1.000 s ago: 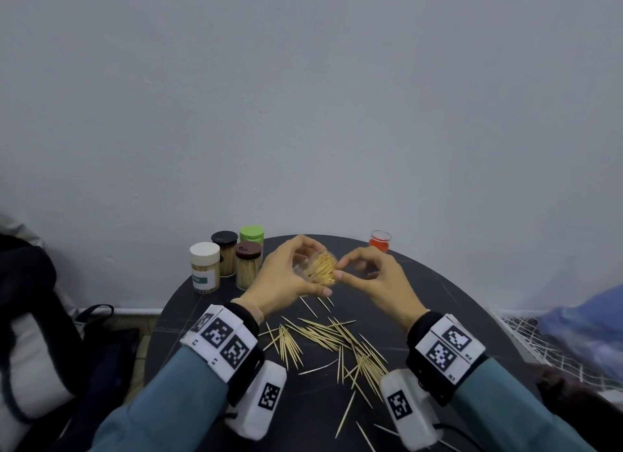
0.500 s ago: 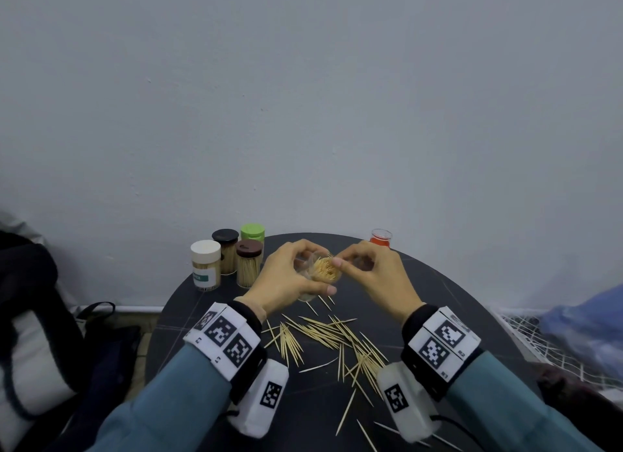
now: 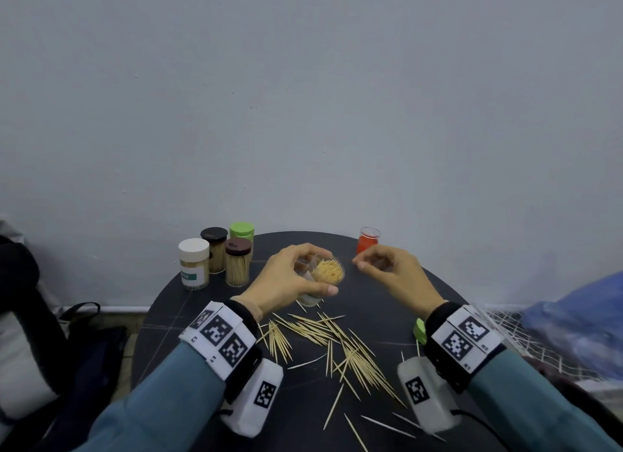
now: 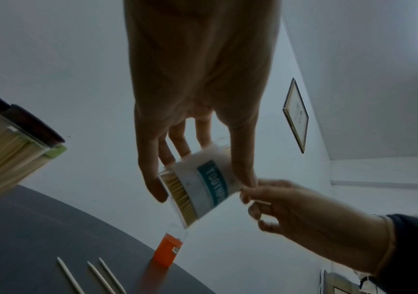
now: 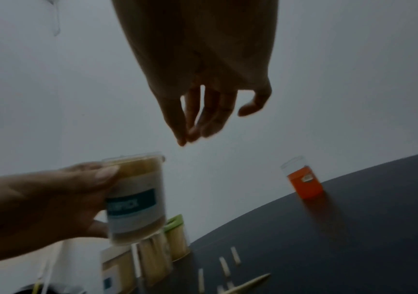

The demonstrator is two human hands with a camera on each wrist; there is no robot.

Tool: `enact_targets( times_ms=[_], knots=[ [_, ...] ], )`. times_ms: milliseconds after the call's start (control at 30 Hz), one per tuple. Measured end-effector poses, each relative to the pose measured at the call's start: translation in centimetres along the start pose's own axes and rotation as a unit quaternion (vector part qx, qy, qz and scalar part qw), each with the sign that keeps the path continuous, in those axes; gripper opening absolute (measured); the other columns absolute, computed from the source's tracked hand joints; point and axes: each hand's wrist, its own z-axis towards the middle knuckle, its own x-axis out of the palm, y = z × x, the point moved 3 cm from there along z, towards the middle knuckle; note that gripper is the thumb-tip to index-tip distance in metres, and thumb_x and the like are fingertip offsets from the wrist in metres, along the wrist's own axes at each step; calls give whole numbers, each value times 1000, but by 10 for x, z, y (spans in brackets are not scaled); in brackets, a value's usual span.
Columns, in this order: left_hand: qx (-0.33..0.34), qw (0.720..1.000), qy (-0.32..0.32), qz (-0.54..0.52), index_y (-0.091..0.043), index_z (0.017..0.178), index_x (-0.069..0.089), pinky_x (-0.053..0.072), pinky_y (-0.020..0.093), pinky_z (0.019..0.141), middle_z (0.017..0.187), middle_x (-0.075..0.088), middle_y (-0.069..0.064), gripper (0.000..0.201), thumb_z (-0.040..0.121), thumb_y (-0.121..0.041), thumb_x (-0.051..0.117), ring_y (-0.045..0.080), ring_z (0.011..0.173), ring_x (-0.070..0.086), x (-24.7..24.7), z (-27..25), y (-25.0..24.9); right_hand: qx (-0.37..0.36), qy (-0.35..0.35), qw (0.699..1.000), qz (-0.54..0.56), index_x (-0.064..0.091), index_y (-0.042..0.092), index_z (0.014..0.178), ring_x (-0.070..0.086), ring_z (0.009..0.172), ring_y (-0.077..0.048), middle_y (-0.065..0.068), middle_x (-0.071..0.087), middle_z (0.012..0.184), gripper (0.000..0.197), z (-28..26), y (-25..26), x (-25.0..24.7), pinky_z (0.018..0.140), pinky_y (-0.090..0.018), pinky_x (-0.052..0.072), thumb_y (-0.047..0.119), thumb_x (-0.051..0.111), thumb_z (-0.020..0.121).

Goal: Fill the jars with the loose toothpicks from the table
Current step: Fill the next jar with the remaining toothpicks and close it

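capped jars [image 3: 215,261] crowding far left, orange jar [image 3: 368,241] far right

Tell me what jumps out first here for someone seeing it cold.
First the open jar, packed with toothpicks and gripped by the left hand above the middle of the round dark table. Next, the loose toothpicks scattered on the table nearer the person. Then four capped jars grouped at the far left, and an orange jar alone at the far edge, beyond the right hand, which holds nothing visible.

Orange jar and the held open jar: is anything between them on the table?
In the head view, only bare table separates the orange jar from the open jar.
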Motion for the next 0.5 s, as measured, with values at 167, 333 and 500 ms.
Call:
enact_targets(
  times_ms=[167, 333, 500],
  knots=[
    [19, 1000, 21, -6, -33, 114, 62, 39, 16, 82, 118, 59, -4, 52, 66, -31, 83, 10, 110, 53, 11, 1, -10, 114, 128, 958, -228, 59, 26, 105, 55, 98, -11, 3, 60, 109, 21, -13, -49, -25, 90, -29, 45, 24, 66, 85],
    [21, 999, 41, -11, -31, 115, 62, 39, 18, 84, 120, 57, -4, 52, 67, -30, 82, 11, 112, 52, 21, 2, -14, 201, 228, 902, -305, 47, 24, 130, 45, 122, -22, -8, 47, 130, 48, -34, -78, -36, 103, -31, 36, 30, 64, 86],
    [23, 998, 55, -16, -31, 115, 62, 38, 15, 82, 119, 58, -5, 52, 67, -29, 82, 9, 111, 53, 28, 1, -15, 230, 262, 887, -304, 42, 23, 135, 46, 124, -25, -11, 44, 134, 53, -45, -91, -36, 97, -25, 36, 23, 63, 86]
  ],
)
